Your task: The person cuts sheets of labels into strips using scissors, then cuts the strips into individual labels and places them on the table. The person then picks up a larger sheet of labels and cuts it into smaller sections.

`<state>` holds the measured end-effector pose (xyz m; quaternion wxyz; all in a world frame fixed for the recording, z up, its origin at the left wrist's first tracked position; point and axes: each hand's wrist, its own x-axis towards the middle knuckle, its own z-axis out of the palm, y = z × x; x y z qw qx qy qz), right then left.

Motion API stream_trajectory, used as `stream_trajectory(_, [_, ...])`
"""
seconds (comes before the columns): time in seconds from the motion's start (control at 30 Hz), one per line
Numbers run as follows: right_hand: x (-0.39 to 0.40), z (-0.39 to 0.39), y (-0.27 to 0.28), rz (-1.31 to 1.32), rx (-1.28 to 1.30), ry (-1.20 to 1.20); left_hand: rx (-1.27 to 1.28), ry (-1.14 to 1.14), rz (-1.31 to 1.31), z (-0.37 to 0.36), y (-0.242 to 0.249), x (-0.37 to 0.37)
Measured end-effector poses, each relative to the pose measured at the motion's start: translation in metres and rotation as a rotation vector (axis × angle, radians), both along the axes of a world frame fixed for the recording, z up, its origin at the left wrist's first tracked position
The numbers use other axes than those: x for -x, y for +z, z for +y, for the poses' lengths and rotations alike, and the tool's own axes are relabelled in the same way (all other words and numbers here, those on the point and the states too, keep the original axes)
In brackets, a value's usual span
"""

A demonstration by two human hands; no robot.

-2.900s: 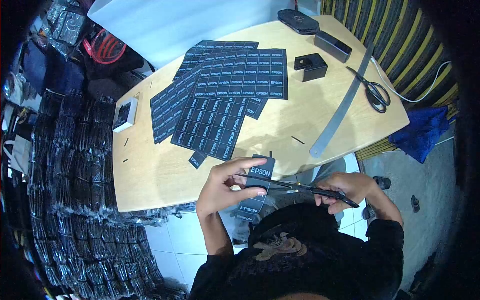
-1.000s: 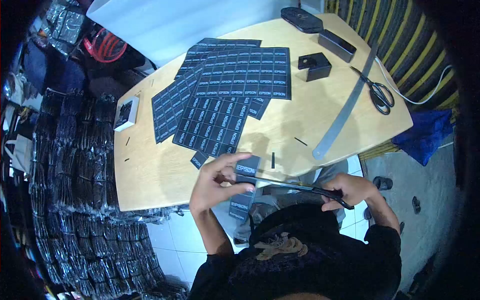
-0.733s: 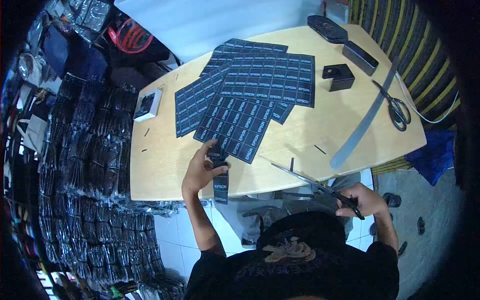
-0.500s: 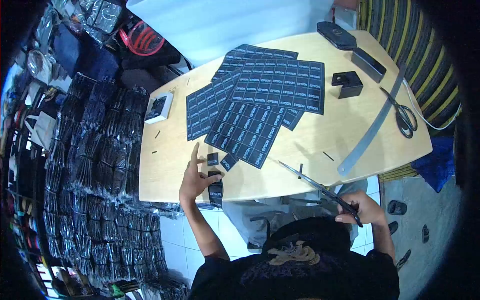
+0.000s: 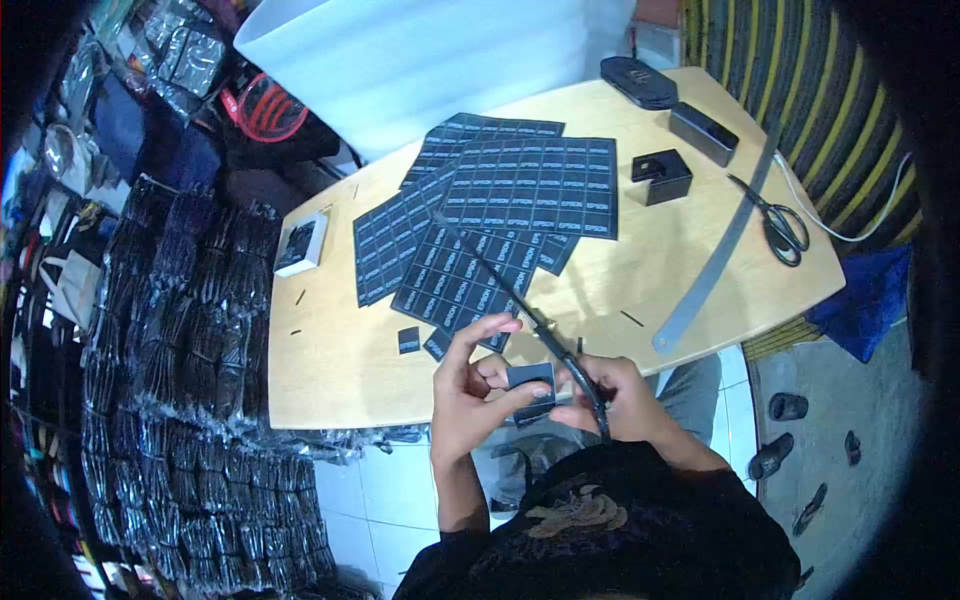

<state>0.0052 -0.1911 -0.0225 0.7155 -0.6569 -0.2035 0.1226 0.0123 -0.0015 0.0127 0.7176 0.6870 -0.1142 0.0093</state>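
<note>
My left hand [image 5: 468,398] pinches a small dark label strip [image 5: 530,384] at the table's front edge. Beside it my right hand [image 5: 618,400] grips long dark scissors [image 5: 540,325], whose blades point up and to the left over the label sheets. Several black sheets printed EPSON [image 5: 532,185] overlap in the middle of the table. One loose square label [image 5: 409,340] lies left of my left hand, with another small piece [image 5: 437,345] partly under the sheets' lower edge.
On the wooden table [image 5: 340,370] are a white box [image 5: 300,244], a black holder [image 5: 662,180], dark cases [image 5: 704,134], a metal ruler [image 5: 705,290] and second scissors [image 5: 784,232]. Bundled plastic-wrapped goods [image 5: 190,350] stand at the left; slippers [image 5: 788,406] lie on the floor.
My left hand has lifted the strip and moved right. My right hand has brought the scissors left, close beside it. The camera view has shifted slightly.
</note>
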Motion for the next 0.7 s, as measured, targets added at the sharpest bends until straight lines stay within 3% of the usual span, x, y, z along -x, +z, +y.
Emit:
stream_trajectory(0.3, [-0.01,-0.002,0.013,0.011,-0.053,-0.097,0.181,0.07,-0.255,-0.027,-0.024,0.016])
stream_trajectory(0.4, [-0.011,-0.002,0.011,0.004,-0.087,-0.124,-0.122,0.027,-0.167,-0.025,-0.014,0.02])
stream_trajectory(0.5, [-0.012,-0.007,0.01,0.004,-0.055,-0.093,-0.167,0.076,-0.196,-0.024,-0.019,0.016])
stream_trajectory(0.57, [-0.011,-0.008,0.007,-0.011,-0.084,-0.121,-0.024,0.167,-0.202,-0.028,-0.026,0.012])
stream_trajectory(0.7, [-0.01,-0.036,-0.006,0.087,-0.142,0.03,-0.111,0.215,-0.181,-0.02,-0.025,0.007])
